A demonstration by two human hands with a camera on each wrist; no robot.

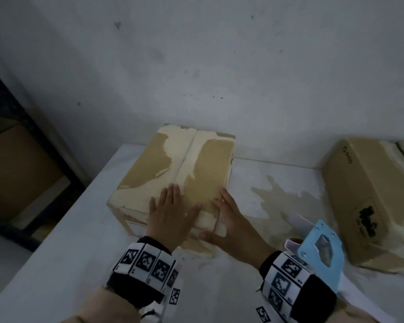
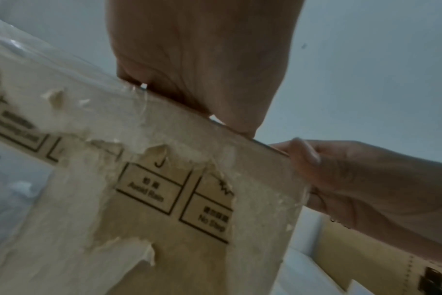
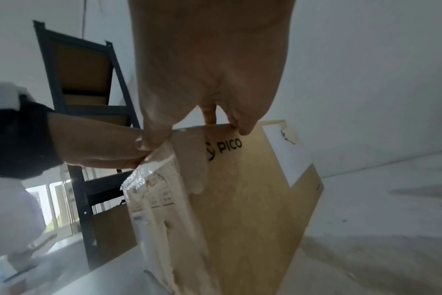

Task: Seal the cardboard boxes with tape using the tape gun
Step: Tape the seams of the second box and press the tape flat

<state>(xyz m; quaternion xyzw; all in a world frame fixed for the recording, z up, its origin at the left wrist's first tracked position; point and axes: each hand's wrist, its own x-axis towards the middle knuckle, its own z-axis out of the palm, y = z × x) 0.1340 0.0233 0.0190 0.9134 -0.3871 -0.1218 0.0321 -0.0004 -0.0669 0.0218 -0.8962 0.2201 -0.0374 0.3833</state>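
A worn cardboard box (image 1: 173,169) with torn paper patches stands on the white table (image 1: 63,248). My left hand (image 1: 170,213) lies flat on its top near the front edge, fingers straight. My right hand (image 1: 231,222) lies over the front right corner, fingers straight on top and thumb against the front face. The left wrist view shows my left hand (image 2: 202,59) on the box's top edge, with clear tape (image 2: 63,69) running over it. Crinkled tape (image 3: 149,171) hangs down the front face under the left thumb in the right wrist view. The blue tape gun (image 1: 320,250) lies on the table beside my right wrist; neither hand touches it.
A second cardboard box (image 1: 364,201) stands at the table's right end. A dark metal shelf (image 1: 21,159) with boxes is on the left. The grey wall (image 1: 219,66) runs close behind the table.
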